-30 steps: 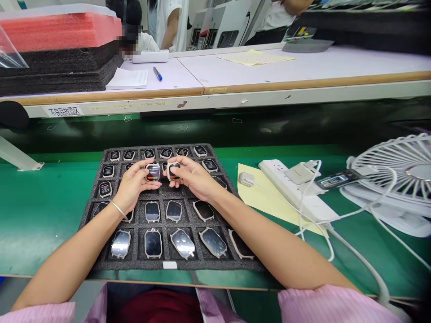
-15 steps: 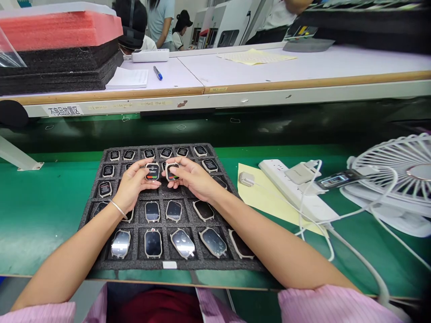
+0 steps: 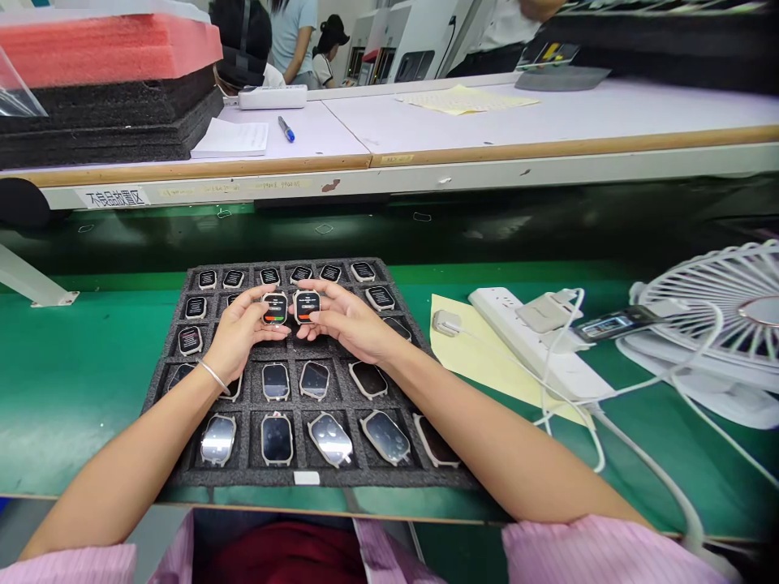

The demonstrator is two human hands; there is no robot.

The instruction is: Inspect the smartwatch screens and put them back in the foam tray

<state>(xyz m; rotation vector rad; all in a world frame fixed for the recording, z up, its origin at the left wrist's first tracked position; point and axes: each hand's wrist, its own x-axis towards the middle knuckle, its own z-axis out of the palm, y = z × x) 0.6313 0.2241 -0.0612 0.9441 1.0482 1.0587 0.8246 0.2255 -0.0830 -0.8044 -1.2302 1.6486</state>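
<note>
My left hand (image 3: pixel 242 328) grips a smartwatch body (image 3: pixel 276 307) without a strap; its lit screen shows white text and a red and green strip. Beside it, my right hand (image 3: pixel 341 318) holds a second smartwatch (image 3: pixel 306 305) by its edges, thumb low over the lit screen. Both watches are raised above a black foam tray (image 3: pixel 290 346) divided into square pockets. Several more strapless watches sit in those pockets. The far rows have lit text screens, while nearer ones, such as a dark-screened watch (image 3: pixel 277 439), look blank. My hands cover some middle pockets.
Right of the tray, a white power strip (image 3: pixel 535 341) with plugged-in adapters and loose cables lies on yellow paper (image 3: pixel 475 349). A white fan (image 3: pixel 718 308) stands farther right. A raised shelf (image 3: pixel 426 134) behind carries foam stacks (image 3: pixel 109 89), papers and a pen (image 3: pixel 286 128). People are beyond.
My right thumb has moved down off the middle of its watch's screen, exposing the text. That watch has shifted slightly left, closer to the left one. The left hand is nearly still.
</note>
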